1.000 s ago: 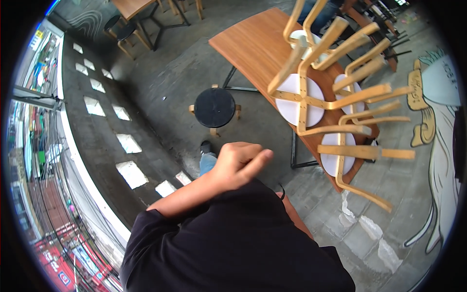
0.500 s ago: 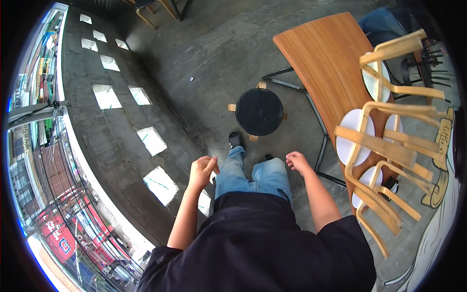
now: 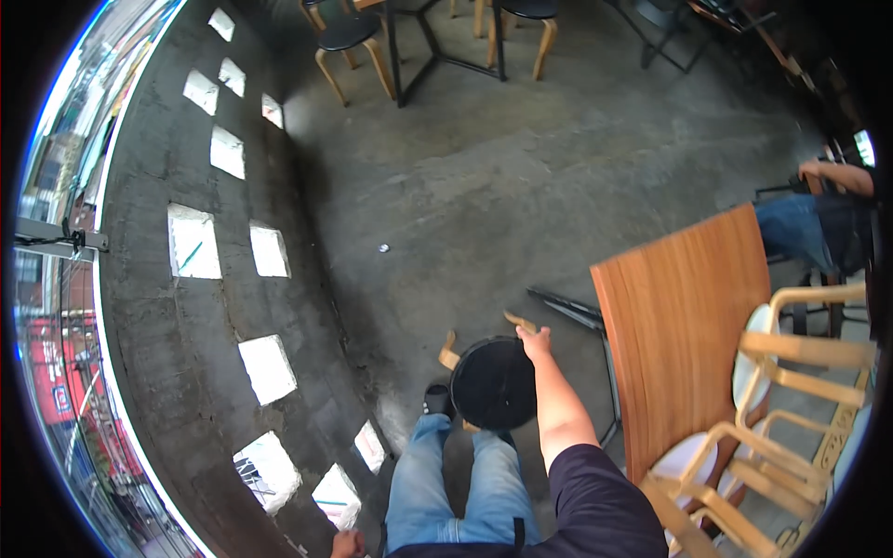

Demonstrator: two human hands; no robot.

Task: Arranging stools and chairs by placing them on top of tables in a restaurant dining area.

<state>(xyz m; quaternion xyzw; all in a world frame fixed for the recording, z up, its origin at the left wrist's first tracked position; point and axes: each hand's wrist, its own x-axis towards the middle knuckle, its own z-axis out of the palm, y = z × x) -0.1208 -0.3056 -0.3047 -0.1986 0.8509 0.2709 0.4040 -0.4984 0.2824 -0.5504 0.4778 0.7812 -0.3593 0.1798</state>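
A round stool (image 3: 493, 383) with a black seat and pale wooden legs stands just ahead of my feet. My right arm reaches forward, and my right hand (image 3: 535, 342) is closed at the stool's far right rim, by the top of a leg. Whether the legs still touch the floor is hard to make out. Low in the picture, left of my jeans, part of my left hand (image 3: 348, 544) shows with its fingers curled; nothing is visible in it. The lower edge cuts off the rest.
To the right, a wooden table (image 3: 688, 325) carries several upturned stools (image 3: 744, 474) with white seats. A grey wall (image 3: 200, 316) with square openings runs along the left. Black-seated stools (image 3: 349, 33) and table legs stand at the back. A seated person (image 3: 809, 228) is at far right.
My right hand has reached forward and taken hold of the black stool, which now appears nearer to me. My left hand has dropped to the lower edge. The view has shifted to show more floor ahead.
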